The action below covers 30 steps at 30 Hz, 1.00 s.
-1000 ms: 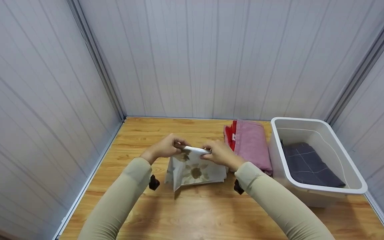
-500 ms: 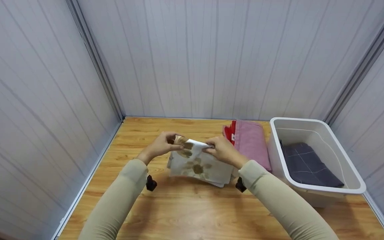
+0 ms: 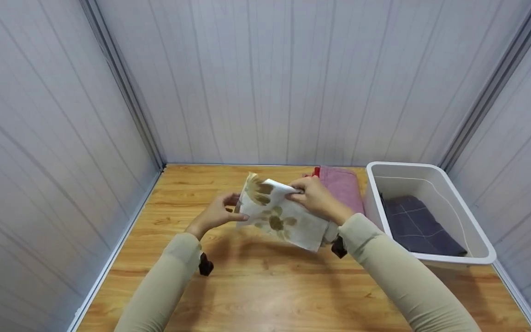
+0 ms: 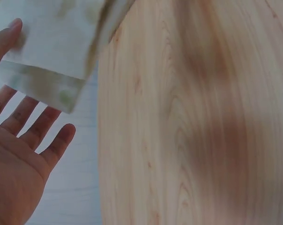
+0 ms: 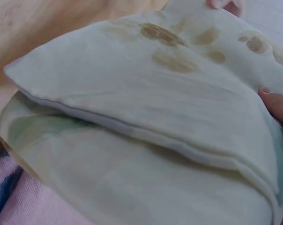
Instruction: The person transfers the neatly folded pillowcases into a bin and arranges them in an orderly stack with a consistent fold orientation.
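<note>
A folded white cloth (image 3: 302,230) with brown flowers hangs tilted above the wooden surface in the head view. My right hand (image 3: 315,197) grips its upper right edge, the thumb on the near face. In the right wrist view the layers of the cloth (image 5: 104,75) gape apart along a lower edge. At the cloth's left side is my left hand (image 3: 215,216). In the left wrist view the fingers of the left hand (image 4: 19,164) are straight and spread behind the cloth, with the thumb over its front.
Behind my right hand lies a folded pink cloth (image 3: 341,186), with a bit of red fabric (image 3: 316,171) beside it. A white plastic bin (image 3: 466,207) stands at the right, holding a dark checked cloth (image 3: 420,226). Panel walls enclose the wooden surface (image 3: 265,286).
The white cloth has been lifted and tilted, its right side lower. My left hand has loosened from the top edge and slid down the left side; my right hand keeps its grip.
</note>
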Motion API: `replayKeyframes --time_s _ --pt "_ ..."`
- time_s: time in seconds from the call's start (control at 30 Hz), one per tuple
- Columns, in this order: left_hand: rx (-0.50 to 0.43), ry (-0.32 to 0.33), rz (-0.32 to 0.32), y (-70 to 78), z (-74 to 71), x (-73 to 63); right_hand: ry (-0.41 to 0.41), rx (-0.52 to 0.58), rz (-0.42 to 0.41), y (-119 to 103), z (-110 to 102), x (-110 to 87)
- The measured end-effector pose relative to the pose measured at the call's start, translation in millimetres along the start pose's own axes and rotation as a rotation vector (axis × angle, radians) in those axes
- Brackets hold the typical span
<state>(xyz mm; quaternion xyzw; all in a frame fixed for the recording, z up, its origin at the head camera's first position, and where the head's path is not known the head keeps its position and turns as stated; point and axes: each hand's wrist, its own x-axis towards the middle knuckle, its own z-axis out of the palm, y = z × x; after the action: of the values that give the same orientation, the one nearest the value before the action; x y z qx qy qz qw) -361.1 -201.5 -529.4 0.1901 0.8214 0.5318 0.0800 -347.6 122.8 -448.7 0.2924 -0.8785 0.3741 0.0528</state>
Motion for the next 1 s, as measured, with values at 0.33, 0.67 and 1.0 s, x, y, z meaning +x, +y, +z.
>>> replayKeyframes --time_s 0.33,0.67,1.0 --pt "-0.157 0.102 0.005 -7.0 17.9 1.2 0.039 0.11 0.004 2 -17 -3.6" --pt "-0.323 0.267 0.03 20.3 17.1 10.6 0.029 -0.004 0.07 13 -21 -12.3" --pt "-0.452 0.342 0.079 46.6 31.4 18.1 0.179 0.128 0.192 16 -17 -14.5"
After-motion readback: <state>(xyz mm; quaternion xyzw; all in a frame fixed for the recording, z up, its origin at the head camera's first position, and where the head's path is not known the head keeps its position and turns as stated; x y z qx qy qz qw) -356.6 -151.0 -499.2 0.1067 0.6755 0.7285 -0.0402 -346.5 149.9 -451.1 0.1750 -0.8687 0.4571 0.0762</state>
